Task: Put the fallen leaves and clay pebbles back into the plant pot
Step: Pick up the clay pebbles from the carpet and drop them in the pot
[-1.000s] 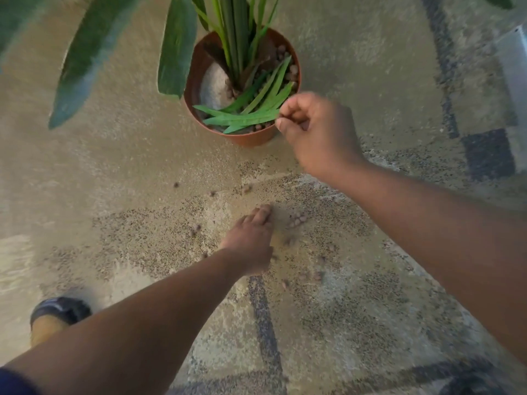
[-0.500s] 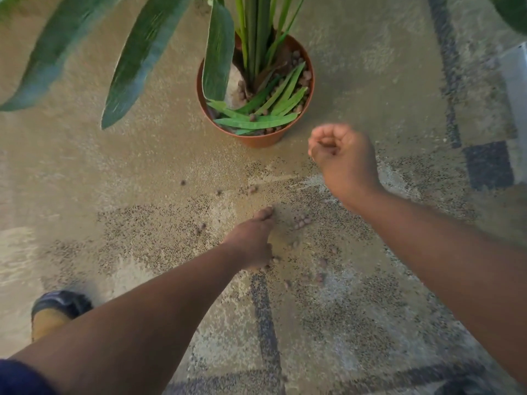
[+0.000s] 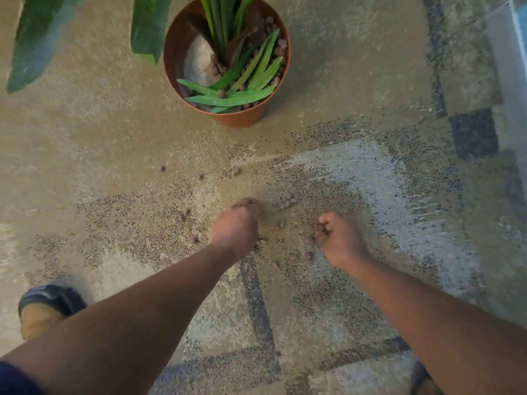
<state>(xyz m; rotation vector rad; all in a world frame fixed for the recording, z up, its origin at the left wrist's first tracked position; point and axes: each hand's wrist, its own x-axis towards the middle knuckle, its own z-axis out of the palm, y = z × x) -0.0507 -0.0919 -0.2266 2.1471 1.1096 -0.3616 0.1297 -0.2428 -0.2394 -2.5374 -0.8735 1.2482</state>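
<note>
Gathering pebbles off the carpet (image 3: 356,172), the left hand (image 3: 235,223) is curled, fingertips down, its contents hidden; the right hand (image 3: 339,238) is loosely fisted, seemingly pinching one. Scattered clay pebbles (image 3: 288,201) lie between and beyond both hands. The plant pot (image 3: 236,119), fallen leaves (image 3: 232,99) inside, stands well apart; loose grips may spill pebbles on the way.

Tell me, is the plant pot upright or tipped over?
Upright: the plant pot stands on its base on the carpet, its round rim facing up.
</note>
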